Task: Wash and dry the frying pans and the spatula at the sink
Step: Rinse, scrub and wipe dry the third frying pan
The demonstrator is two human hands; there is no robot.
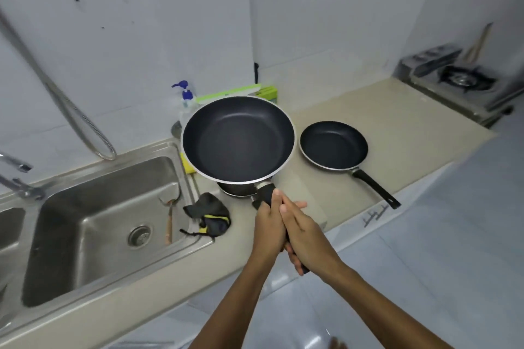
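A large black frying pan hangs in the air over the counter, right of the sink. My left hand and my right hand both grip its black handle, side by side. Under the raised pan, part of another dark pan shows on the counter. A smaller black frying pan lies on the counter to the right, handle pointing toward me. A spatula with a wooden handle leans inside the sink basin against its right wall.
A dark cloth lies at the sink's right rim. A soap pump bottle, a green box and a yellow sponge sit behind the pan. A faucet and hose are at the left. A gas stove stands far right.
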